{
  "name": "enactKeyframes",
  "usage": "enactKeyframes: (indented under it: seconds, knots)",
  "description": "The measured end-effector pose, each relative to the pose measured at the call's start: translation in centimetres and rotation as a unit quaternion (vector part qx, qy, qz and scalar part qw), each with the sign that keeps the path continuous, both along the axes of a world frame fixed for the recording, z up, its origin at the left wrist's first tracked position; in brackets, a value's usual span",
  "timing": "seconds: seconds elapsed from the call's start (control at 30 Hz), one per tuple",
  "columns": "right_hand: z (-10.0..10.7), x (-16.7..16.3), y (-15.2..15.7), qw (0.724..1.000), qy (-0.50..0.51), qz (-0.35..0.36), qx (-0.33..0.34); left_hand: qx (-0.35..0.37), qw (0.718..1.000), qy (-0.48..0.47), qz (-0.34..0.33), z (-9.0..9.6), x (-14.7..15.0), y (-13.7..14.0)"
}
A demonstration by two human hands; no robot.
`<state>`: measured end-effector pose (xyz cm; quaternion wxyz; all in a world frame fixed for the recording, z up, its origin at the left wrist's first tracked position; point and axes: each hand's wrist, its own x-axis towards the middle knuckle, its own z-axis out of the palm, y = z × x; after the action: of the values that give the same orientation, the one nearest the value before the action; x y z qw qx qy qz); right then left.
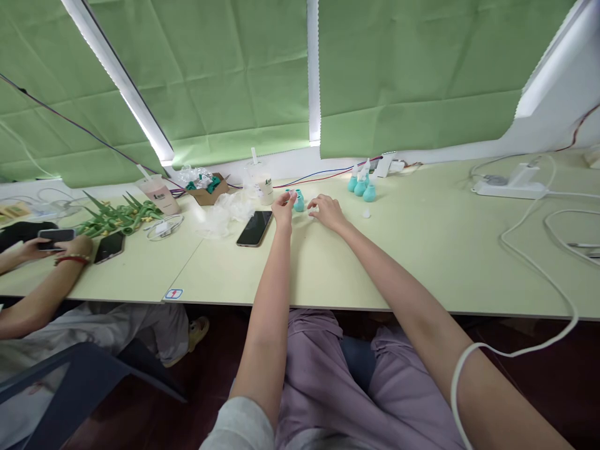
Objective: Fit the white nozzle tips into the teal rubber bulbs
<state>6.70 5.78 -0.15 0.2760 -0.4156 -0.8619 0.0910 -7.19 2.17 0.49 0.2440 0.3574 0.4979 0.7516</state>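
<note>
My left hand (284, 211) is raised over the table with its fingers drawn together. Just at its fingertips are small teal rubber bulbs (299, 204), partly covered by the fingers. Whether the hand grips one of them is hard to make out. To the right of these bulbs, my right hand (329, 212) hovers low over the tabletop, its fingers bent and thumb and forefinger apart. Farther right stands a cluster of teal bulbs (369, 193), some with pale pointed nozzles (367, 165). A small white piece (366, 214) lies in front of them.
A black phone (254, 229), plastic bags (220, 215), a cup (265, 190) and a cardboard box (209, 192) lie left. At far left, another person's hands (77, 247) hold a phone. A power strip (510, 186) and a white cable (539, 265) are right; the cable crosses my right arm.
</note>
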Motion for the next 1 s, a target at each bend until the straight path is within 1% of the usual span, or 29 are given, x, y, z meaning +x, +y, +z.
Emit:
enactKeyframes:
  seconds: [0.13, 0.2, 0.3, 0.4, 0.47, 0.6, 0.8, 0.9, 1.0]
  knots:
    - [0.2, 0.6, 0.1, 0.999, 0.04, -0.003, -0.013, 0.002, 1.0, -0.004, -0.005, 0.1, 0.2, -0.1]
    - [0.4, 1.3, 0.3, 0.998, 0.05, -0.027, 0.0, 0.0, 1.0, -0.001, -0.002, 0.3, 0.3, -0.2]
    - [0.3, 2.5, 0.4, 0.996, 0.013, -0.078, 0.046, -0.006, 1.0, 0.001, -0.003, 0.5, 0.4, -0.3]
    - [-0.3, 3.0, 0.5, 0.993, -0.048, -0.075, 0.079, -0.011, 1.0, 0.0, -0.004, 0.7, 0.6, -0.5]
    - [-0.6, 2.8, 0.5, 0.991, -0.076, -0.068, 0.087, -0.018, 1.0, -0.004, -0.008, 0.8, 0.8, -0.6]
    - [-0.9, 1.9, 0.4, 0.986, -0.114, -0.085, 0.086, -0.028, 0.999, -0.01, -0.024, 1.1, 1.3, -0.8]
    - [-0.9, 1.5, 0.2, 0.98, -0.14, -0.095, 0.103, -0.046, 0.997, -0.02, -0.053, 1.3, 1.6, -0.8]
    - [-1.2, 1.3, 0.2, 0.978, -0.14, -0.104, 0.113, -0.049, 0.995, -0.018, -0.081, 1.4, 1.9, -0.8]
    - [-1.7, 1.3, 0.1, 0.978, -0.134, -0.099, 0.127, -0.053, 0.993, -0.006, -0.104, 1.3, 2.1, -0.8]
